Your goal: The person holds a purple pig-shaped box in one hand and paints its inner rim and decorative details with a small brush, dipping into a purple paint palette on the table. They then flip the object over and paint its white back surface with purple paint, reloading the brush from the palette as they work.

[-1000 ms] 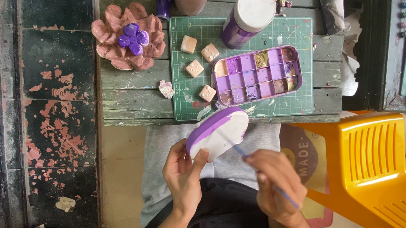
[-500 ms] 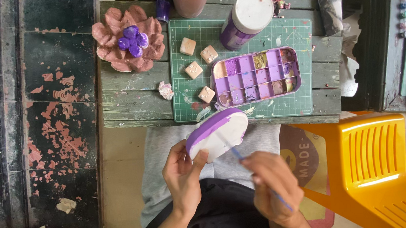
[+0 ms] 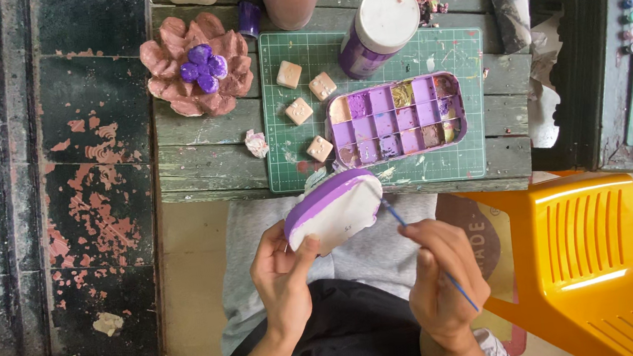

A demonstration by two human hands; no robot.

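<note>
Seen from the head camera, a person seated at a weathered wooden counter (image 3: 199, 162) is painting the edge of a white clay piece (image 3: 333, 213), which is being held above the lap, just in front of the counter's near edge. The left hand (image 3: 283, 274) is cradling the piece from below, its grip pinching the lower left rim with the thumb pressed on the white face. The right hand (image 3: 442, 278) is closing its grip around a thin blue brush (image 3: 424, 249), whose tip is meeting the right end of the piece, where a purple band is already running along the top edge. On the counter, a purple paint tray (image 3: 397, 120) is lying on a green cutting mat (image 3: 436, 58), beside four small tan cubes (image 3: 306, 101) and a white-lidded purple bottle (image 3: 379, 29); a pink clay flower (image 3: 196, 67) is sitting to the left. Judging from this, the edge coat is partly done, and the next stroke is calling for a steady brush tip kept off the white face.
</note>
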